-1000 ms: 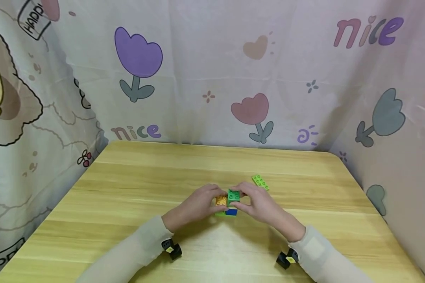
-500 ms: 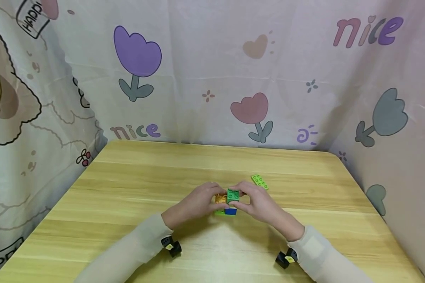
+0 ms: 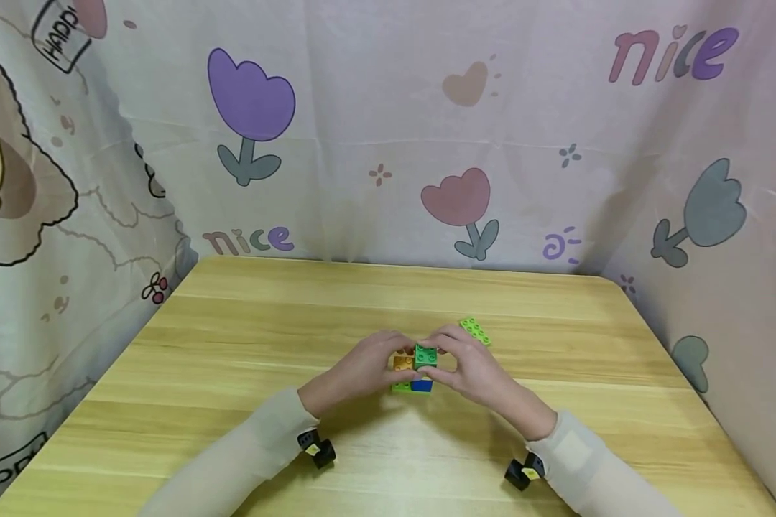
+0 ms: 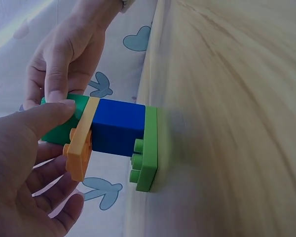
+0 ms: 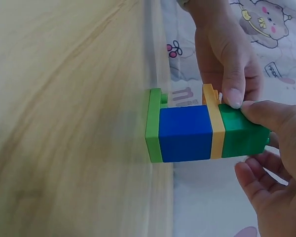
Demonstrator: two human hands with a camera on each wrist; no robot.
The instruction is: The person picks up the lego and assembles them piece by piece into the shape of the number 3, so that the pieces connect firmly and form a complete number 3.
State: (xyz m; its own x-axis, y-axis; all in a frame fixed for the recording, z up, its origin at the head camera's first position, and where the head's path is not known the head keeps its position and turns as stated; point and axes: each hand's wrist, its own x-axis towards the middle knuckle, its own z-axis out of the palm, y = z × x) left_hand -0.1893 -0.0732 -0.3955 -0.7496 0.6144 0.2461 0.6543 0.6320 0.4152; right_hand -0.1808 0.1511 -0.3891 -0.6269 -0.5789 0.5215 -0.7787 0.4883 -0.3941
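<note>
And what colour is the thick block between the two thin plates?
The thick block is plain blue; the right wrist view shows it best.

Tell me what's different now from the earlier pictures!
Very little: the left hand and right hand edged slightly upward in the head view. The right one still grips the green block; I see nothing let go. The blue block and loose light green plate stayed put.
</note>
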